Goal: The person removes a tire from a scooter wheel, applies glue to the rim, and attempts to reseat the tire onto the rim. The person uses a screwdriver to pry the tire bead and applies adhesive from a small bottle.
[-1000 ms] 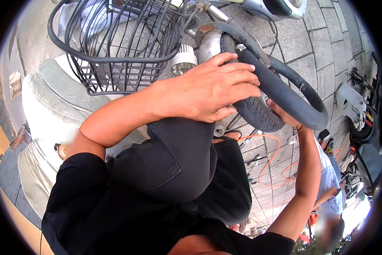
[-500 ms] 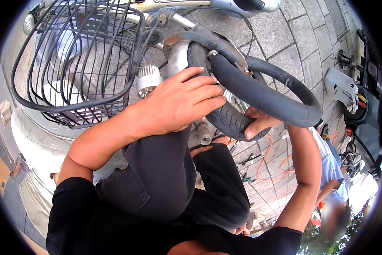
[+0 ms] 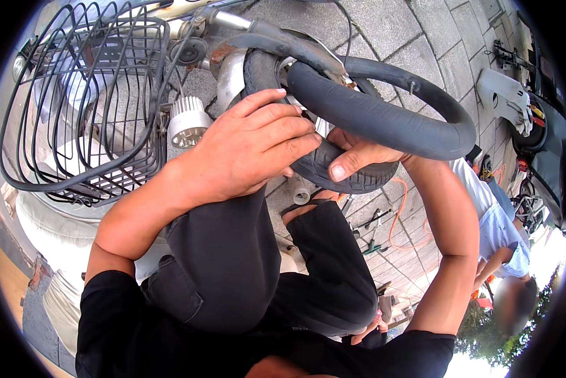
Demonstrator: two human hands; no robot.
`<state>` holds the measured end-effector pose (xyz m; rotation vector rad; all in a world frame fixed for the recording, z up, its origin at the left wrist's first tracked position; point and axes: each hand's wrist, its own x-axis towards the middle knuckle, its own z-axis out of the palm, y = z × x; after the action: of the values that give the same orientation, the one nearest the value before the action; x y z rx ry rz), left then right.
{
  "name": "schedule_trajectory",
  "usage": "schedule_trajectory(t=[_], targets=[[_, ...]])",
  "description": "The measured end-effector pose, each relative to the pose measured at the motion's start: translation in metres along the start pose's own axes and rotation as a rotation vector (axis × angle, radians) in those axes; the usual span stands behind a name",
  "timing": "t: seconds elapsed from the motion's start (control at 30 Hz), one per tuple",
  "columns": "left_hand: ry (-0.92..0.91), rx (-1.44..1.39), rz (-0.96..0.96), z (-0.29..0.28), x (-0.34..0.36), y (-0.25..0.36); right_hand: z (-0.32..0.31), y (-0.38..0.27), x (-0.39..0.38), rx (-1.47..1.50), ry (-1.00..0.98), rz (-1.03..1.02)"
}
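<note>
A black bike tire [image 3: 317, 165] with a treaded surface sits on a small wheel below a rusty grey fork [image 3: 295, 47]. My left hand [image 3: 254, 148] lies over the tire's left side, its fingers bent onto it and the fingertips at the rim. On the lower right part, my right hand [image 3: 362, 154] grips the tire, with the thumb across the tread and the other fingers partly hidden inside the wheel. A black inner tube [image 3: 384, 120], plump and with a valve, hangs loose out of the wheel, passing in front of my right hand.
A black wire basket [image 3: 75, 167] and a white ribbed lamp [image 3: 190, 123] are at the left. Wrenches [image 3: 376, 217] and an orange cord [image 3: 398, 214] lie on the paving. At the right are a person in light blue [image 3: 503, 230] and a dark scooter [image 3: 548, 151].
The wheel, basket and tube have shifted left and up in the view. My right hand has slid left along the tire, its thumb now further over the tread. My left hand keeps its hold.
</note>
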<state>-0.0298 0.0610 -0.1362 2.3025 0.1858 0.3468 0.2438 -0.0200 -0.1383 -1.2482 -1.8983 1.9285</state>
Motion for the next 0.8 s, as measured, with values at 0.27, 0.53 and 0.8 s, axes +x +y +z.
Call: schedule_trajectory(t=[0.27, 0.53, 0.8], targets=[[-0.066, -0.02, -0.053, -0.002, 0.007, 0.006, 0.009, 0.005, -0.003, 0.018, 0.074, -0.104], [-0.122, 0.035, -0.087, -0.008, 0.018, 0.016, 0.003, 0.01, -0.013, 0.056, 0.083, -0.13], [-0.132, 0.055, -0.113, -0.008, 0.018, 0.017, -0.004, 0.024, -0.024, 0.023, 0.142, -0.166]])
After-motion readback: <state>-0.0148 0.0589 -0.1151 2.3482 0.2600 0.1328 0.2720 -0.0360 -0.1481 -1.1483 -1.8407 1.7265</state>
